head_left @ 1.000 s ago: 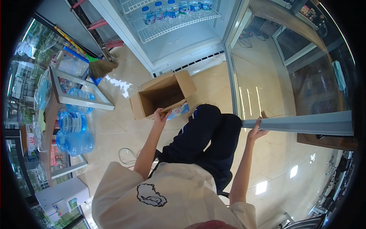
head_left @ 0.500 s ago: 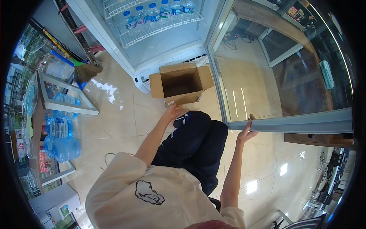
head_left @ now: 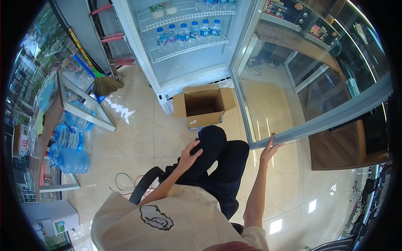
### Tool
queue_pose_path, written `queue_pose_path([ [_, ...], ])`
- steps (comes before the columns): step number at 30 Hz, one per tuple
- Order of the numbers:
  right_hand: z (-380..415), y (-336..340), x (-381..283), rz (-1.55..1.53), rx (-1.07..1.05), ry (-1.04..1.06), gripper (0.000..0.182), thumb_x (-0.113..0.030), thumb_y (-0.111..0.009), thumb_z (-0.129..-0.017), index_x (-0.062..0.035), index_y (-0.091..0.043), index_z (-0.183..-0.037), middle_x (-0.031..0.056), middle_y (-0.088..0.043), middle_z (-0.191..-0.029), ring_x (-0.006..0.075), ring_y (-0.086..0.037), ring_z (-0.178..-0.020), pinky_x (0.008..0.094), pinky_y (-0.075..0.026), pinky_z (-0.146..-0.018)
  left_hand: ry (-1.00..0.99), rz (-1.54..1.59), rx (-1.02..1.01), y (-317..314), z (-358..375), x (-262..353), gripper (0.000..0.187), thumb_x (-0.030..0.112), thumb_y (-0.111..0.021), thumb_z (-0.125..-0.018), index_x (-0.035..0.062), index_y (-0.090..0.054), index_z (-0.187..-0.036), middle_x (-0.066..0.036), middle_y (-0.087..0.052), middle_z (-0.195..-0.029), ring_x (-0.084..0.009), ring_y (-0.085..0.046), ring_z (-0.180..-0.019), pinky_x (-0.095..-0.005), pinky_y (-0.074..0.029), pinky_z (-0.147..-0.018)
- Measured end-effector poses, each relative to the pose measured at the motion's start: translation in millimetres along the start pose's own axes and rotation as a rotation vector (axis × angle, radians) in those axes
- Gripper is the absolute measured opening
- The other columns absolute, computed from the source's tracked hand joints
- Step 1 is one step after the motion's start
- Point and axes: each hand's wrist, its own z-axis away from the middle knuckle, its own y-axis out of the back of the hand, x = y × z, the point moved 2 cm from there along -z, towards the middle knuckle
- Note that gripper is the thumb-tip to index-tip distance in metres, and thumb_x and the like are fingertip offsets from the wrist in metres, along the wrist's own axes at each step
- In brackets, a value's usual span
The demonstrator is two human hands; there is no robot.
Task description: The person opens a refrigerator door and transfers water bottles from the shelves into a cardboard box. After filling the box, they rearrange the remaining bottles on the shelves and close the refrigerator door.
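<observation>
My left hand (head_left: 189, 156) rests on my left knee, in dark trousers, with its fingers apart and nothing in them. With my right hand (head_left: 269, 152) I grip the lower frame of the glass fridge door (head_left: 293, 133), which stands swung out to the right. A fingertip shows on the glass side of that frame. In front of my knees an empty cardboard box (head_left: 205, 120) sits on the floor with its flaps spread. Behind it is the white fridge (head_left: 184, 71), where several water bottles (head_left: 183, 32) with blue caps stand on a wire shelf (head_left: 192, 47).
Large blue water jugs (head_left: 73, 159) stand at the left beside a wooden table (head_left: 50, 129). A broom (head_left: 105, 85) and a ladder (head_left: 113, 37) lean at the back left. Cables (head_left: 125, 180) lie by my chair. A wooden counter (head_left: 335, 152) stands at the right.
My left hand has moved from near the box back onto my knee. My view has tilted up, showing more of the upper fridge shelf. My right hand stays on the door frame.
</observation>
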Motion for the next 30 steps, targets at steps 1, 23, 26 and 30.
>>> queue_pose_path([
  [1, 8, -2, 10, 0.038, 0.027, -0.018, 0.061, -0.027, -0.055, -0.107, 0.0122, -0.032, -0.148, 0.0300, -0.052, -0.141, 0.0383, -0.052, -0.130, 0.0443, -0.036, -0.113, -0.104, -0.058, -0.029, 6, 6, 13, 0.040, 0.021, -0.074, -0.093, 0.0059, -0.064, -0.129, -0.012, -0.068, -0.131, -0.0278, -0.062, -0.125, -0.0368, -0.046, -0.106],
  [23, 176, -107, -101, 0.270, -0.540, -0.086, 0.065, -0.011, -0.084, -0.078, -0.0175, -0.059, -0.137, 0.0263, -0.028, -0.163, 0.0475, -0.029, -0.148, 0.0529, -0.033, -0.119, -0.319, -0.826, 0.167, 134, -11, -7, 0.011, 0.005, -0.071, -0.085, 0.0126, -0.071, -0.093, 0.005, -0.069, -0.131, -0.0256, -0.046, -0.143, -0.0514, -0.033, -0.119],
  [26, 164, -133, -116, 0.462, -0.561, -0.005, 0.066, -0.013, -0.081, -0.079, -0.0208, -0.057, -0.140, 0.0216, -0.024, -0.166, 0.0493, -0.026, -0.149, 0.0553, -0.031, -0.120, -0.265, -0.808, 0.175, 132, -18, -7, 0.009, 0.007, -0.073, -0.086, 0.0133, -0.072, -0.092, 0.006, -0.071, -0.127, -0.0274, -0.047, -0.141, -0.0533, -0.032, -0.118],
  [30, 153, -174, -102, 0.857, -0.540, 0.098, 0.051, -0.020, -0.077, -0.083, -0.0250, -0.064, -0.132, 0.0126, -0.027, -0.168, 0.0496, -0.025, -0.149, 0.0598, -0.028, -0.120, -0.219, -0.850, 0.195, 131, -40, -6, 0.010, 0.008, -0.074, -0.085, 0.0147, -0.072, -0.092, 0.007, -0.074, -0.119, -0.0250, -0.049, -0.139, -0.0513, -0.033, -0.116],
])
